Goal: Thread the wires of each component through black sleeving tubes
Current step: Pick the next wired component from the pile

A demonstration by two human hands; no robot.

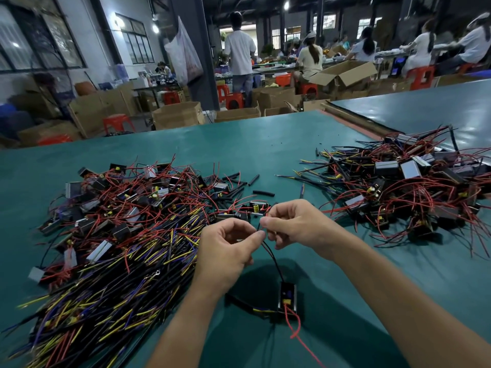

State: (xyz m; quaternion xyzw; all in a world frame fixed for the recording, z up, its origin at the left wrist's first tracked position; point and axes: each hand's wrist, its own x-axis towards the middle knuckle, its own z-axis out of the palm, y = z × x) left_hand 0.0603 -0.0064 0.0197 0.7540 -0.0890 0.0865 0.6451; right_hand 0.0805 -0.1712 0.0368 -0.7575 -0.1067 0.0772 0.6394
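Two hands meet low over the table (265, 144): left hand (228, 251) and right hand (292, 227) each pinch the tips of the black wires (273, 261) rising from the component (287, 298) below, apparently starting a threading, which next needs the tips held together and fed squarely into a sleeving tube (263, 193).

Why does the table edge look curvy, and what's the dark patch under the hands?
Head view: the wide-angle lens bends the table edge; the dark patch is a soft shadow under the left hand and right hand; ceiling lamps glare white.

Two hands (225, 252) (295, 224), one dangling component (287, 297), two component heaps (119, 229) (403, 187) (each too tangled to count).
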